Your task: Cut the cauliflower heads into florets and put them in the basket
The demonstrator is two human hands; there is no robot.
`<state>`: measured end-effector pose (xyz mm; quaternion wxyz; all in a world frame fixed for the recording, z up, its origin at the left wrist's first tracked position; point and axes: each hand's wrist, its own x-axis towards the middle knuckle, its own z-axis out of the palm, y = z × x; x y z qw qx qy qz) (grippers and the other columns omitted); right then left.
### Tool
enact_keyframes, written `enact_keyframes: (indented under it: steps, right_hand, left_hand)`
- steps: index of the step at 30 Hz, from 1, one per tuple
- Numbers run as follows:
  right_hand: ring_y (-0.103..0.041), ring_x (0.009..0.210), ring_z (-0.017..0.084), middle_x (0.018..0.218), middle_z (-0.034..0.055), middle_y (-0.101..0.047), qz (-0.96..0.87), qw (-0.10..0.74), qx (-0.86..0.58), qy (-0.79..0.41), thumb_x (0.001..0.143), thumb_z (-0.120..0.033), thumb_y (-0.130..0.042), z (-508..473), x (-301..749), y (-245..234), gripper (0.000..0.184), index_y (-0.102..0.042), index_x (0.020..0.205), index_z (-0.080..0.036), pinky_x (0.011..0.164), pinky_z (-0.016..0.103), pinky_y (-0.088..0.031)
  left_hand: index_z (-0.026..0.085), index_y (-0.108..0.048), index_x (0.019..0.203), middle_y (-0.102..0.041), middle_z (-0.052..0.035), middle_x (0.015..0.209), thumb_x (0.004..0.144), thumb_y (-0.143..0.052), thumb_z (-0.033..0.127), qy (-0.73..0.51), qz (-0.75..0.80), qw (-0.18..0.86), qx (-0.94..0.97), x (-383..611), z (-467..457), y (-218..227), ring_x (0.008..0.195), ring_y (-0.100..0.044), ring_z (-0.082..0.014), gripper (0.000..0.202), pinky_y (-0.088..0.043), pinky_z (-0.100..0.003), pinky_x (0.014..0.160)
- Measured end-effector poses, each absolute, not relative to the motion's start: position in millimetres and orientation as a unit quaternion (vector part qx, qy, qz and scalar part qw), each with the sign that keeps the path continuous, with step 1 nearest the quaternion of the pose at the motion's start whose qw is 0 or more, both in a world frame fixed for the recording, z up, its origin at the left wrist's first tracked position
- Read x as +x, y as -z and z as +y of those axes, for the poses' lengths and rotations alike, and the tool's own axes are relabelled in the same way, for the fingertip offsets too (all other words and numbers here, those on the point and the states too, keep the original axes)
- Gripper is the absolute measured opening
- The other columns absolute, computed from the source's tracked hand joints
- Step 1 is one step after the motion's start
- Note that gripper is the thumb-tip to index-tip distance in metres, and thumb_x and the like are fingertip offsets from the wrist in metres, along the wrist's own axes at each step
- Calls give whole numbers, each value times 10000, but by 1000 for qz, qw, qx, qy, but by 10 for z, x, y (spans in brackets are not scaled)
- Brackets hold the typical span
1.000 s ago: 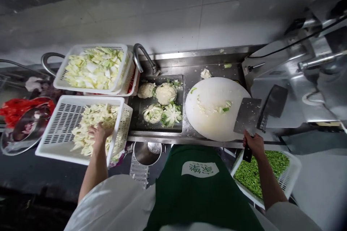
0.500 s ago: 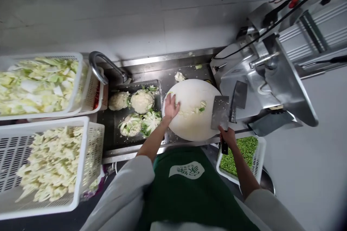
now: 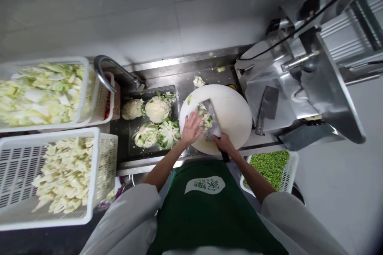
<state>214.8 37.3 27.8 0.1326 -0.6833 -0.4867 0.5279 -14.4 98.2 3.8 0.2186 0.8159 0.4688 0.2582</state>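
Observation:
My right hand (image 3: 224,142) grips the handle of a cleaver (image 3: 211,119) whose blade lies over the left part of the round white cutting board (image 3: 233,115). My left hand (image 3: 190,128) rests on the board's left side, fingers spread, right beside a small heap of cauliflower scraps (image 3: 205,118) pressed between it and the blade. Whole and trimmed cauliflower heads (image 3: 155,121) lie in the dark sink tray to the left of the board.
At the left stand a white basket of cut cauliflower (image 3: 64,173) and a basket of chopped cabbage (image 3: 42,91). A second cleaver (image 3: 266,107) lies on the steel slicing machine (image 3: 299,83) at the right. A basket of chopped green vegetables (image 3: 271,165) sits below the counter edge; the faucet (image 3: 109,71) arches over the sink.
My left hand left the cauliflower basket and came to the board. My right hand swept the cleaver from the board's right edge to the left, gathering the scraps against my left hand.

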Motion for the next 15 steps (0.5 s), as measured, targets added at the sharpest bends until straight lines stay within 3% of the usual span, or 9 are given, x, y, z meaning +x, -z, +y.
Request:
enact_keyframes:
  steps: [4,8,12,15]
  right_hand:
    - [-666,596,176,635,15,-689,-597,81,-627,-495,1002,-378,-556,423,1535,-363,253,-665,896,-176,597,237,-467]
    - [-723,868,233,900,103,-772,-685,-20,-593,-424,1010,-386,-572,383,1117,-510,266,-704,939,-166,735,256,-466]
    - [-713,877,235,937,124,-773,-692,-39,-626,-356,1039,-411,-508,283,1233,-628,315,-700,986,-168,734,262,-431]
    - [-693,794,219,868,123,-758,-666,-13,-679,-307,1033,-413,-494,277,1629,-663,325,-687,975,-158,682,263,-403]
  left_hand:
    - [253,-462,1574,-230,-114,1726,1054,-442,424,-205,528,188,802,-415,675,73,1620,-120,-338,548,-80,-623,1289]
    - [207,-442,1577,-230,-131,1724,1068,-361,355,-205,654,193,703,-997,309,381,1622,-112,-320,537,-134,-600,1287]
    - [184,-455,1542,-275,-151,1701,1030,-406,283,-127,772,266,563,-1658,-28,677,1586,-254,-279,524,-261,-486,1277]
    - [104,-472,1501,-411,-249,1585,1017,-446,283,-85,825,295,475,-1930,-65,841,1521,-361,-348,516,-362,-513,1216]
